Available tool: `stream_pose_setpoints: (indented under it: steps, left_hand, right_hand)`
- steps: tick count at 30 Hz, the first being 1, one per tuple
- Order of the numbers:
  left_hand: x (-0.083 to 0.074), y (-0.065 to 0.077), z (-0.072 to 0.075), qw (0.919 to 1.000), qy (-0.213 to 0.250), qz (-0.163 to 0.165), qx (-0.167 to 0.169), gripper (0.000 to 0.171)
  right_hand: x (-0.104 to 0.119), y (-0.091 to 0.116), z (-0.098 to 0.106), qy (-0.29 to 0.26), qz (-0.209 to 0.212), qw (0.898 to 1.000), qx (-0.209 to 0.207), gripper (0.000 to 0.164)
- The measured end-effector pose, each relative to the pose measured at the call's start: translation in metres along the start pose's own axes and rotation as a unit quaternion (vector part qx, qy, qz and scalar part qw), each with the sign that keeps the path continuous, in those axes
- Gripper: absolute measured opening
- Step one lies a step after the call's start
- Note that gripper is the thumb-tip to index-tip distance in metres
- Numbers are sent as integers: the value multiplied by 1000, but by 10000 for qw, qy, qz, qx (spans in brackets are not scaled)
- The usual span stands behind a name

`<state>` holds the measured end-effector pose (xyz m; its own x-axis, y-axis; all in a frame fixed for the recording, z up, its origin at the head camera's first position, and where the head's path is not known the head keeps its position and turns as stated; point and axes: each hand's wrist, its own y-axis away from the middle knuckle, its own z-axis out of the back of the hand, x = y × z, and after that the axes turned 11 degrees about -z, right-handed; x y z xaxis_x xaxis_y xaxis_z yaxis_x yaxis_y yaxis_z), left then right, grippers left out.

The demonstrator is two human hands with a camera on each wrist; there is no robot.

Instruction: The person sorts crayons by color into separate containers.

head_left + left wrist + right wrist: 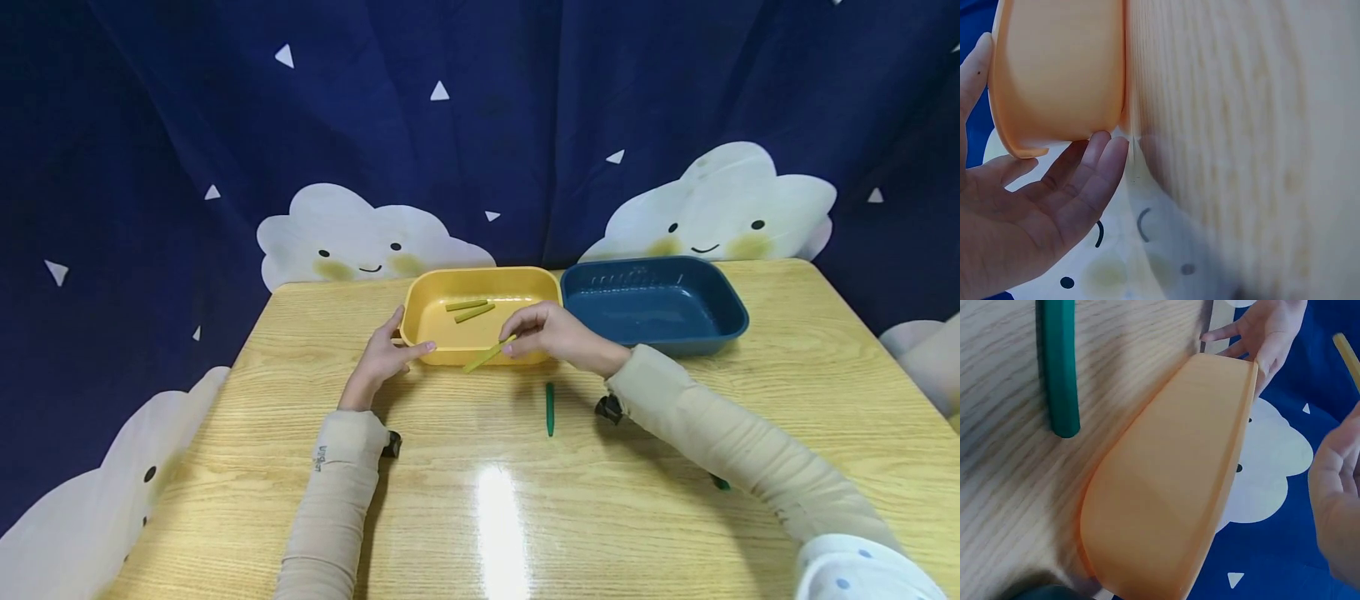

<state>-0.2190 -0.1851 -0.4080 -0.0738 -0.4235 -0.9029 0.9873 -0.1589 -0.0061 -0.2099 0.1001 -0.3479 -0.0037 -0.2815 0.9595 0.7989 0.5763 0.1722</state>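
Note:
My right hand (pixel 551 333) pinches a slim yellow crayon (pixel 489 355) between thumb and fingers over the front rim of a yellow bin (pixel 480 357). The crayon slants down to the left, and its upper part shows in the right wrist view. Inside the bin lie two more yellow crayons (pixel 467 305). At the bin's left end rests my left hand (pixel 381 357), thumb on the front rim corner and fingers spread along the end. In the left wrist view its fairly straight fingertips (pixel 1100 140) touch the outer wall.
Beside the yellow bin on the right stands a dark blue bin (pixel 652 312). A green crayon (pixel 551 410) lies on the wooden table (pixel 435 500) in front. Another green piece (pixel 720 482) peeks out from under my right sleeve. A navy curtain hangs behind the table.

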Motion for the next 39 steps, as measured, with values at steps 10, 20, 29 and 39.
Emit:
stream_pose_setpoints:
  steps: [10, 20, 29, 39]
  left_hand:
    - [-2, 1, 1, 10000, 57, -16, 9, 94]
    - [-2, 1, 1, 10000, 87, 14, 14, 94]
    - [0, 0, 0, 10000, -3, 26, -4, 94]
    - [1, -1, 0, 10000, -7, 3, -6, 94]
  right_hand:
    - [6, -5, 6, -474, -192, 9975, -478, 24]
    - [16, -16, 19, -980, -75, 9929, -666, 23]
    - [27, -28, 30, -1249, 277, 9887, -784, 12]
    - [34, -44, 38, -1456, 318, 9850, -869, 6]
